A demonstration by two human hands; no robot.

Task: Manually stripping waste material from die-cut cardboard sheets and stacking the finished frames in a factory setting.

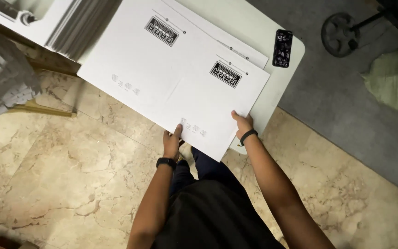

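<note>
Single view, head-worn, aimed steeply down. Close above both hands gripping the near edge of the white sheet (173, 74). Marble floor (70, 175) below the grip.

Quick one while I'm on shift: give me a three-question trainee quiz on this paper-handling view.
1. True or false: both hands grip the near edge of the large white sheet.
2. What lies on the table beyond the sheet: A a phone, B a mug, C scissors?
3. Which wrist wears the thin black band?

Key:
1. True; left hand and right hand both hold it.
2. A, a dark phone.
3. The right; the left has a watch.
</note>
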